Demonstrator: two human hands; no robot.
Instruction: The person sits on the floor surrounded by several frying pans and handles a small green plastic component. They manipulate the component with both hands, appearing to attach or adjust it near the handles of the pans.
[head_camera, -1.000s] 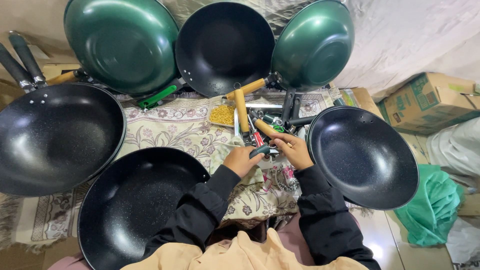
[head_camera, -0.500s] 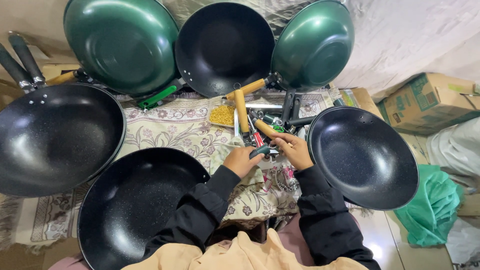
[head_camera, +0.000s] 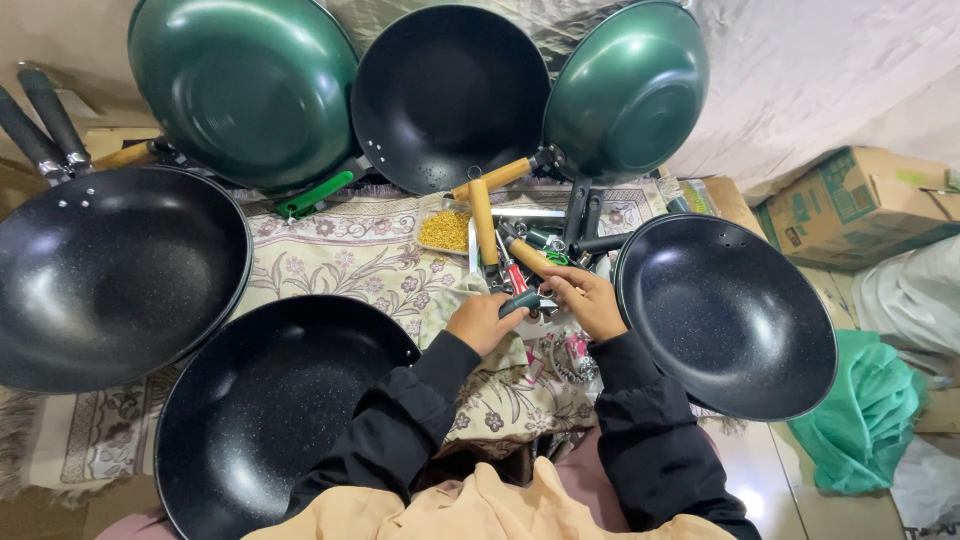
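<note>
Black woks (head_camera: 725, 315): four; green (head_camera: 245, 90): two.

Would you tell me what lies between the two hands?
In the head view, a small dark handle piece sits between the left hand and right hand.

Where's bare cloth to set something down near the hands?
Free: the floral cloth between the left black pan, the near black pan and the tray of yellow bits. Crowded: the handle pile just beyond both hands, left hand, right hand.

Cardboard box (head_camera: 858, 205), green bag (head_camera: 868, 415)
</note>
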